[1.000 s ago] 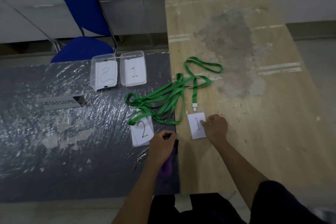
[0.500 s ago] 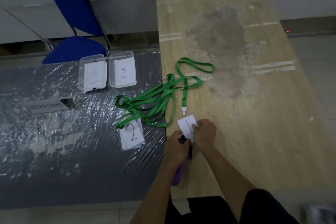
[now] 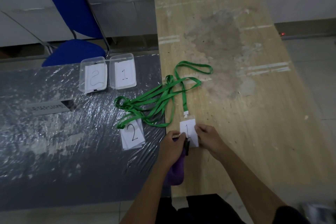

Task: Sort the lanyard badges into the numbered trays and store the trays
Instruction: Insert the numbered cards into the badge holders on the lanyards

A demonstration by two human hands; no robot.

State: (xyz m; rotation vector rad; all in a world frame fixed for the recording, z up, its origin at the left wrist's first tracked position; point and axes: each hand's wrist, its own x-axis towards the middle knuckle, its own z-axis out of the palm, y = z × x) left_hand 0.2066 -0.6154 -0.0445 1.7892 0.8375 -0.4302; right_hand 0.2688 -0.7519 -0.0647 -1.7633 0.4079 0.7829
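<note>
A white badge marked 1 lies on the wooden table, clipped to a green lanyard. My right hand pinches its right edge. My left hand pinches its left edge while also holding a purple and black object. A stack of badges marked 2 lies on the grey table, under a tangle of green lanyards. Two clear trays stand at the grey table's far edge: tray 2 on the left, tray 1 beside it.
A blue chair stands behind the grey, plastic-wrapped table. A grey name plate lies on that table's left part. The wooden table runs away from me on the right, its surface stained.
My left hand moved right from beside the 2 badges to the 1 badge and now pinches its left edge. My right hand kept hold of the badge's right side.
</note>
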